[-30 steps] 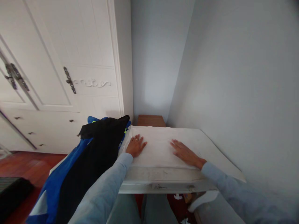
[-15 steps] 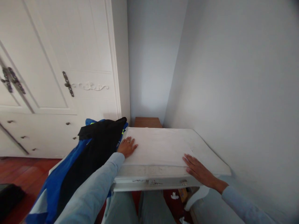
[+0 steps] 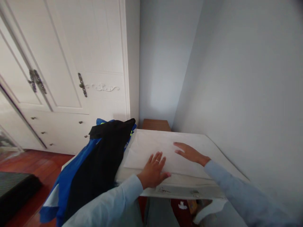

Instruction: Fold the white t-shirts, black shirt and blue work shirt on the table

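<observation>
Splaying its fingers palm-down, the bare left hand [image 3: 154, 171] scooted inward since half a second ago; past it, the bare right hand [image 3: 190, 153], open, fingers straight, moved farther in. Thin white rectangular sheet [image 3: 146, 142] lies beneath both.

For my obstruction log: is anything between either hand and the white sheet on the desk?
Nothing visible stands between the left hand or right hand and the white sheet. The black-and-blue garment lies off to their left.
</observation>
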A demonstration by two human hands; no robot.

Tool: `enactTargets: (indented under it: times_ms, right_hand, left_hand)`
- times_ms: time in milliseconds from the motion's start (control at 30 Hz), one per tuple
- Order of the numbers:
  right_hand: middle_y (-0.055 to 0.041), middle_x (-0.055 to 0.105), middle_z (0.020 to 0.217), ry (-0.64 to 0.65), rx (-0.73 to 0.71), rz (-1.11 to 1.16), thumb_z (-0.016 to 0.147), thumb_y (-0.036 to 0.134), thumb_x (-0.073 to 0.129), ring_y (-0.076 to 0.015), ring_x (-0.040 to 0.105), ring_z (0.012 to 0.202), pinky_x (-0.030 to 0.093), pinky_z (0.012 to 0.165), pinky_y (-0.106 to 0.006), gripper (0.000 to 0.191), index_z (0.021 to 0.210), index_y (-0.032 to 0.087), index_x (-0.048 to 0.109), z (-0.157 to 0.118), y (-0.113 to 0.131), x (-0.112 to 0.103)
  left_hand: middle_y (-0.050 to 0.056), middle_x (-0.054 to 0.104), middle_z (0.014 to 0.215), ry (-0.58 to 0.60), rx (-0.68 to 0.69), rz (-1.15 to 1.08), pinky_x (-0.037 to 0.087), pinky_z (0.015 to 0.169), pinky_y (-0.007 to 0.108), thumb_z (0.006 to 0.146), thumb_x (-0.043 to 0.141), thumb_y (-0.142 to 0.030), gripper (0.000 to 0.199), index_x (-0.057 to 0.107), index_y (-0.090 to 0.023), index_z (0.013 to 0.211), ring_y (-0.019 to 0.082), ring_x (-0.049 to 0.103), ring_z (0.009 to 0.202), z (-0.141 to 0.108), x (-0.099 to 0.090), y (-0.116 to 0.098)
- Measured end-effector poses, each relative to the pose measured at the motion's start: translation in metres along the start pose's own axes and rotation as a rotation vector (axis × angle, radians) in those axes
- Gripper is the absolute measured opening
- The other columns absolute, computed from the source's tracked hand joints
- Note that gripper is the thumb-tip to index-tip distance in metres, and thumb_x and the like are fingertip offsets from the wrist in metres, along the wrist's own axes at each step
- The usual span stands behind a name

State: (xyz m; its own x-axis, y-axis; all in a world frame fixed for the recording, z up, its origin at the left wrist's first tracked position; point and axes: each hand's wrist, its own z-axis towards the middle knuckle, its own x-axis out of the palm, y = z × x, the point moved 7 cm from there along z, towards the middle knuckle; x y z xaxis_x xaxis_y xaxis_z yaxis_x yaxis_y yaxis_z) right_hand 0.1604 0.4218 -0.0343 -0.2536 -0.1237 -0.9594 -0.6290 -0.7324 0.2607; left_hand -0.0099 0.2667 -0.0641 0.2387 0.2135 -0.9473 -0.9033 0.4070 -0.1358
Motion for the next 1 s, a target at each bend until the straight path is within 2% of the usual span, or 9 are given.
enactTargets:
  times_ms: [67, 167, 233, 333, 500, 600, 700, 867, 1000]
  right_hand:
    - [-0.0090, 0.037, 0.157, 0.031, -0.086, -0.056, 0.097, 0.069, 0.028, -0.0229, 0.035, 0.148, 0.026, 0.127, -0.042, 0.078, 0.152, 0.017, 0.044, 0.049, 0.005, 0.010]
    - [-0.0116, 0.026, 0.162, 0.103, -0.039, -0.164, 0.099, 0.066, 0.025, -0.0208, 0.025, 0.152, 0.020, 0.128, -0.036, 0.079, 0.155, 0.012, 0.037, 0.099, -0.014, 0.033]
    - [-0.0126, 0.025, 0.162, 0.136, 0.050, -0.207, 0.100, 0.063, 0.022, -0.0228, 0.022, 0.153, 0.022, 0.127, -0.041, 0.077, 0.156, 0.012, 0.036, 0.111, -0.039, 0.045]
    - [-0.0135, 0.023, 0.162, 0.147, 0.147, -0.208, 0.102, 0.059, 0.019, -0.0268, 0.021, 0.153, 0.024, 0.125, -0.049, 0.073, 0.157, 0.013, 0.033, 0.103, -0.074, 0.056]
    - [-0.0106, 0.017, 0.164, 0.155, 0.262, -0.199, 0.100, 0.060, 0.020, -0.0270, 0.017, 0.154, 0.022, 0.125, -0.051, 0.074, 0.159, 0.018, 0.027, 0.052, -0.120, 0.055]
    - [-0.0105, 0.014, 0.165, 0.153, 0.372, -0.203, 0.099, 0.062, 0.018, -0.0279, 0.015, 0.154, 0.022, 0.124, -0.053, 0.076, 0.160, 0.017, 0.024, 0.006, -0.141, 0.047]
    - [-0.0107, 0.015, 0.164, 0.137, 0.486, -0.211, 0.098, 0.063, 0.019, -0.0286, 0.016, 0.154, 0.025, 0.122, -0.055, 0.078, 0.160, 0.017, 0.024, -0.049, -0.157, 0.039]
    - [-0.0135, 0.023, 0.162, 0.094, 0.627, -0.290, 0.098, 0.061, 0.021, -0.0287, 0.024, 0.152, 0.033, 0.118, -0.056, 0.076, 0.158, 0.016, 0.031, -0.142, -0.168, 0.031]
    - [-0.0130, 0.032, 0.160, 0.003, 0.677, -0.352, 0.098, 0.060, 0.023, -0.0298, 0.030, 0.150, 0.039, 0.115, -0.054, 0.071, 0.152, 0.018, 0.043, -0.206, -0.171, 0.036]
  left_hand:
    - [0.022, 0.027, 0.160, 0.002, -0.056, -0.018, 0.026, 0.120, 0.057, 0.097, 0.027, -0.070, 0.081, 0.036, -0.014, 0.155, 0.034, 0.021, 0.152, -0.004, 0.011, -0.007]
    - [0.025, 0.032, 0.157, -0.017, -0.200, 0.001, 0.027, 0.121, 0.055, 0.097, 0.027, -0.069, 0.084, 0.039, -0.007, 0.152, 0.036, 0.026, 0.150, -0.011, 0.021, 0.007]
    - [0.023, 0.036, 0.156, -0.045, -0.250, 0.022, 0.026, 0.123, 0.052, 0.097, 0.028, -0.068, 0.084, 0.042, -0.005, 0.150, 0.034, 0.027, 0.150, -0.016, 0.023, 0.020]
    - [0.019, 0.039, 0.156, -0.081, -0.246, 0.035, 0.024, 0.124, 0.050, 0.097, 0.029, -0.068, 0.080, 0.045, -0.009, 0.149, 0.031, 0.029, 0.149, -0.017, 0.023, 0.032]
    - [0.015, 0.043, 0.154, -0.039, -0.222, 0.012, 0.025, 0.122, 0.055, 0.100, 0.025, -0.064, 0.071, 0.050, -0.016, 0.146, 0.030, 0.034, 0.148, 0.007, 0.017, 0.038]
    - [0.015, 0.044, 0.154, 0.051, -0.253, -0.019, 0.026, 0.119, 0.062, 0.101, 0.018, -0.063, 0.071, 0.054, -0.017, 0.141, 0.032, 0.035, 0.147, 0.036, 0.015, 0.037]
    - [0.019, 0.042, 0.154, 0.140, -0.303, -0.042, 0.024, 0.118, 0.064, 0.100, 0.016, -0.065, 0.077, 0.054, -0.011, 0.140, 0.034, 0.033, 0.147, 0.071, 0.019, 0.030]
    - [0.021, 0.036, 0.157, 0.181, -0.337, -0.053, 0.020, 0.120, 0.062, 0.100, 0.019, -0.065, 0.081, 0.039, -0.006, 0.151, 0.034, 0.028, 0.150, 0.131, 0.040, 0.010]
    - [0.017, 0.028, 0.161, 0.199, -0.269, -0.045, 0.013, 0.121, 0.062, 0.098, 0.019, -0.066, 0.082, 0.035, -0.008, 0.154, 0.033, 0.020, 0.152, 0.168, 0.063, -0.010]
